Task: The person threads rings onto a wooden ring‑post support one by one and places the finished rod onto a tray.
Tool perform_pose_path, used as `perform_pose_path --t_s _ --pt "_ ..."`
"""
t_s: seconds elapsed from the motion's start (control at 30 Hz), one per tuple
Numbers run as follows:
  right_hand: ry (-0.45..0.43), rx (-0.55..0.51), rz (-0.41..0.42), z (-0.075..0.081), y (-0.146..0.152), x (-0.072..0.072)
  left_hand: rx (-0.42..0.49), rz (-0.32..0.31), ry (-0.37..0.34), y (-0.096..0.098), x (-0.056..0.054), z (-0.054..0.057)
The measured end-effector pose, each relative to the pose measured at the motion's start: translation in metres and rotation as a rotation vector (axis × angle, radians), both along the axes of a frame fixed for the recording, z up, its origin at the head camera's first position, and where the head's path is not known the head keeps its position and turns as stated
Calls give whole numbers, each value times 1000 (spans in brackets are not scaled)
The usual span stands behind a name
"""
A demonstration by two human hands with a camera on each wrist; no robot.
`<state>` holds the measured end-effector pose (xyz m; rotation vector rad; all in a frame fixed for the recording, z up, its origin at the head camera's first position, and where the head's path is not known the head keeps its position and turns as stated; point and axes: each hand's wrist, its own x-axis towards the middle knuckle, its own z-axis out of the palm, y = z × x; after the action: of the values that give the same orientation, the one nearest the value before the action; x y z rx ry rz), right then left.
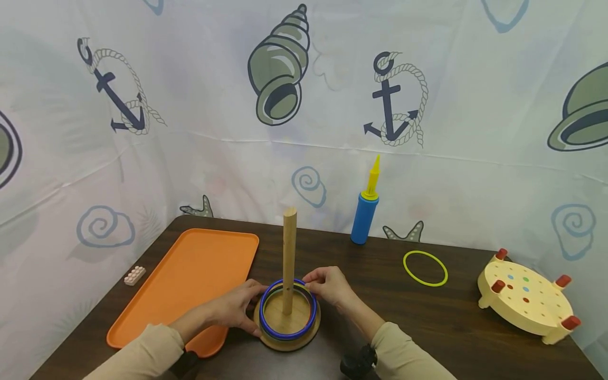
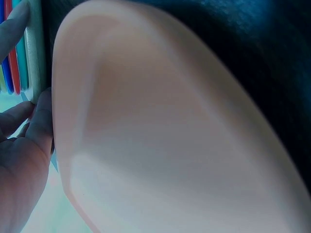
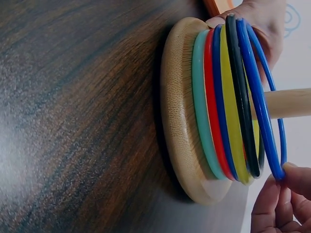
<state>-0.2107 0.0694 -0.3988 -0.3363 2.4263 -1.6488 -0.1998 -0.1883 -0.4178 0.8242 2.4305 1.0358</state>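
Note:
A round wooden base carries an upright wooden peg. Around the peg lie stacked rings, among them a teal ring, a red ring, a yellow ring and a black ring. Uppermost is a blue ring, tilted, its near-hand side lifted off the stack. My right hand pinches that side between thumb and fingertips. From the left, my left hand holds the base's edge beside the rings, thumb at the front and fingers behind.
An orange tray lies close by the left hand, with a pale pink toy brick beyond it. A blue and yellow hand pump stands at the back. Rightward are a yellow-green ring and a cream pegged board.

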Motion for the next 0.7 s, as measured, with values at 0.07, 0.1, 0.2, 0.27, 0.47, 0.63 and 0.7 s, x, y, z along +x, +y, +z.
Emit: perform_pose_path --t_s 0.07,0.1,0.2,0.27,0.47,0.63,0.7 --pt "1 3 -4 0 0 0 2 5 -4 0 0 0" --pt "0 6 -7 0 0 0 1 6 -3 0 0 0" --pt "0 15 -12 0 -1 1 2 11 -5 0 0 0" --pt "-1 19 -16 0 -1 1 4 9 -2 0 0 0" --pt "11 27 -18 1 -1 2 10 5 0 0 0 0" --pt "14 40 -31 -1 -1 2 6 -11 13 0 0 1" --pt "13 44 -39 -2 -1 1 7 -15 14 0 0 1"
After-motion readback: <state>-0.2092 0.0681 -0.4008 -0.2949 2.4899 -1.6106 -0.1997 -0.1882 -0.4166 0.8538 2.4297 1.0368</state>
